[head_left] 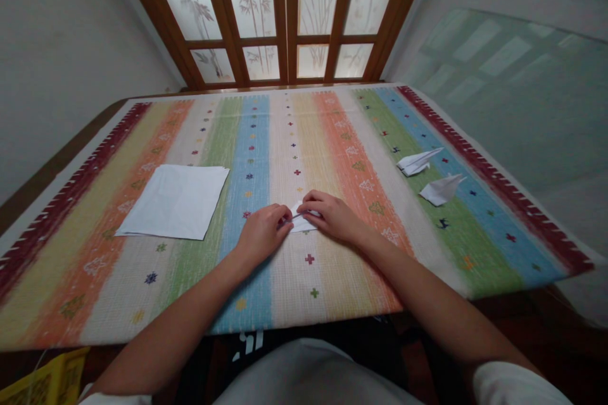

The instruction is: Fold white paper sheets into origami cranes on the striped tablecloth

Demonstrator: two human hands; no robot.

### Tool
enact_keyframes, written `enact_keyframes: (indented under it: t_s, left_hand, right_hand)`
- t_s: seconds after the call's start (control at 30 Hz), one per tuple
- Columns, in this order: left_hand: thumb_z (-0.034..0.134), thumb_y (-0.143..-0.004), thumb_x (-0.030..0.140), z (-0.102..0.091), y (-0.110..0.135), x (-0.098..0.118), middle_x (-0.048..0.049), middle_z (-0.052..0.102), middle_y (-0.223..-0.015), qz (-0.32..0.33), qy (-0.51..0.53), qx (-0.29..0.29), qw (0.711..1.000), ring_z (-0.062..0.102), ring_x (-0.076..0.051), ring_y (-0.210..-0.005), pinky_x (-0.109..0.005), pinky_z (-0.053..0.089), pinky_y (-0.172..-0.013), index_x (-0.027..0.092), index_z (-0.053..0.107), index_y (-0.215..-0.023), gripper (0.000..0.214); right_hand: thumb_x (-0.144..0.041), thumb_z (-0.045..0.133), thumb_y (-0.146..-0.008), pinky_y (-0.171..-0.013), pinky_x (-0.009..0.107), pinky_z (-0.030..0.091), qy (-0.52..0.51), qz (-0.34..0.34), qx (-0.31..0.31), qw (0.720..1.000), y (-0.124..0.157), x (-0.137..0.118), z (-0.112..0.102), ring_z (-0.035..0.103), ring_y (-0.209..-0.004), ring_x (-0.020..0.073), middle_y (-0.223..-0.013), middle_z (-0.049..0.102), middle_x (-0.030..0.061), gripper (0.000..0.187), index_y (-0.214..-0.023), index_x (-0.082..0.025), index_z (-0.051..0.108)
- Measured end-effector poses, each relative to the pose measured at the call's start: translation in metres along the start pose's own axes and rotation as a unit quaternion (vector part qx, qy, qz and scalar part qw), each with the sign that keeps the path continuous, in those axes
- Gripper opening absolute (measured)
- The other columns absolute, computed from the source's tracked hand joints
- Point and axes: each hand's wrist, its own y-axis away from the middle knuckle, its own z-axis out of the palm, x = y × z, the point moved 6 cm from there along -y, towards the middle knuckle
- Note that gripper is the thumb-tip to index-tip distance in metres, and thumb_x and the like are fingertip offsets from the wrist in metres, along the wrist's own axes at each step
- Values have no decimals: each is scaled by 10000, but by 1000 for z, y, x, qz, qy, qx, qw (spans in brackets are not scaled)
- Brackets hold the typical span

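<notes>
**Inspector:** Location of the piece?

**Reply:** Folded paper (304,223) at the middle of the striped cloth (280,294), directly between both hands.

**Inspector:** Condition of the hands?

**Reply:** Left hand (262,234) curled, gripping the paper's left end. Right hand (334,215) curved over the right end, fingers bearing down on it. No release on either side. Grey sliver (295,217) at the fingertips, too small to identify.

**Inspector:** Step in hand?

**Reply:** Judged as mid-fold, with a crease under pressure. Exact fold hidden by the fingers.

**Inspector:** Requirement for the next move?

**Reply:** In my judgement, a loosened grip first, to expose the crease for checking.

**Inspector:** Surroundings?

**Reply:** Flat white sheet (173,202) at nine o'clock from the hands. Paper dart (418,161) near two o'clock, second dart (441,190) near three. Glazed doors (285,12) at twelve, beyond the cloth.
</notes>
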Motion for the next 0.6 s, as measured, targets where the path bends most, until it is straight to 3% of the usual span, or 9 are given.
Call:
enact_keyframes:
  t_s: [0.3,0.6]
  left_hand:
    - [645,-998,183,1,0,2,-99,789,-1046,21,-51,-37,998,732,-231,-909,-345,553,-849,179,825,-1014,180]
    - [529,-1065,151,5,3,11,-134,773,-1077,19,-147,-85,985,740,-254,-934,-364,568,-839,120,785,-1092,258]
  right_hand:
    - [-172,659,-1019,-928,365,533,16,-22,-1,1000,0,1,0,666,-1038,230,-1082,742,111,175,-1046,-198,831]
    - [-209,699,-1015,-926,399,512,49,-22,4,999,-2,5,1,649,-1014,246,-1063,767,98,146,-1024,-223,844]
